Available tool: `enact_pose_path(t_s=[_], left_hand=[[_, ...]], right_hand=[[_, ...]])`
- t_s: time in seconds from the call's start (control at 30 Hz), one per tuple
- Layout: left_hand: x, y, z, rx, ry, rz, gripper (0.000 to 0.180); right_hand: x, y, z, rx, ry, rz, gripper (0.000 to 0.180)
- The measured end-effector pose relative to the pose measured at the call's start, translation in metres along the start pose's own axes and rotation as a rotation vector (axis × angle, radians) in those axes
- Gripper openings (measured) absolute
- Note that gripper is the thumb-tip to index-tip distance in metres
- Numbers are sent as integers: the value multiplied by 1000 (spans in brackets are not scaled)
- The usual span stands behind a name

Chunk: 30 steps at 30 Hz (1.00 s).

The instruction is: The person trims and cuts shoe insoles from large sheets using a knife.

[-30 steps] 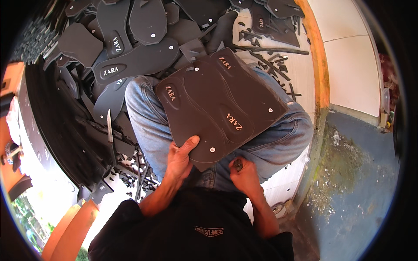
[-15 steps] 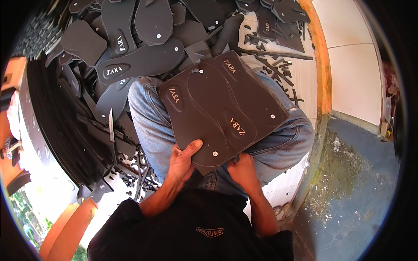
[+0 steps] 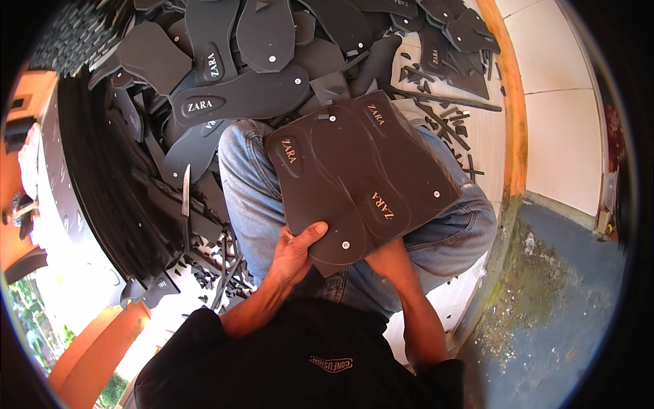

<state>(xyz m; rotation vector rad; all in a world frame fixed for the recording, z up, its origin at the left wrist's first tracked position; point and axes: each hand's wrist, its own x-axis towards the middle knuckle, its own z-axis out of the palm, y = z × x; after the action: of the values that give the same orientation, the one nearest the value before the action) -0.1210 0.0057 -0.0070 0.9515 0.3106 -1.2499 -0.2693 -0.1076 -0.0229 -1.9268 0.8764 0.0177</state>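
Across my thighs rests a dark brown foam sheet point(image 3: 340, 177) with sole outlines pressed into it, light lettering and small white round stickers. My left hand point(image 3: 294, 255) grips its near left edge, thumb on top and fingers beneath. Under the near edge, right of the left hand, is my right hand point(image 3: 392, 264); its fingers are hidden by the sheet, so what they hold cannot be seen. A knife point(image 3: 186, 194) with a bare pointed blade lies apart, to the left of my knee.
Cut dark soles point(image 3: 238, 95) lie heaped beyond my knees. Black strips point(image 3: 102, 184) are stacked at the left. Scraps point(image 3: 446, 126) litter the pale floor. An orange-edged ledge point(image 3: 512, 123) runs along the right, beside a worn blue-grey floor point(image 3: 558, 293).
My right hand has slid farther under the sheet's near edge; its curled fingers showed before and are now covered. My left hand keeps its hold. The whole view has shifted slightly.
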Motion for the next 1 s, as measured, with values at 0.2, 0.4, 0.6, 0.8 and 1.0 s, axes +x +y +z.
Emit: enact_pose_path(t_s=[0.2, 0.4, 0.6, 0.8, 1.0], left_hand=[[1, 1, 0, 5, -13, -26, 28], [0, 1, -2, -15, -25, -42, 30], [1, 0, -2, -58, -34, -54, 29], [1, -1, 0, -85, -31, -62, 27], [4, -5, -1, -123, -59, -76, 26]], right_hand=[[12, 11, -1, -100, -71, -45, 34], [34, 5, 6, -109, 6, -104, 32], [50, -1, 17, -108, 61, -93, 31], [61, -7, 32, -94, 121, -77, 31], [69, -11, 43, -74, 158, -75, 31]])
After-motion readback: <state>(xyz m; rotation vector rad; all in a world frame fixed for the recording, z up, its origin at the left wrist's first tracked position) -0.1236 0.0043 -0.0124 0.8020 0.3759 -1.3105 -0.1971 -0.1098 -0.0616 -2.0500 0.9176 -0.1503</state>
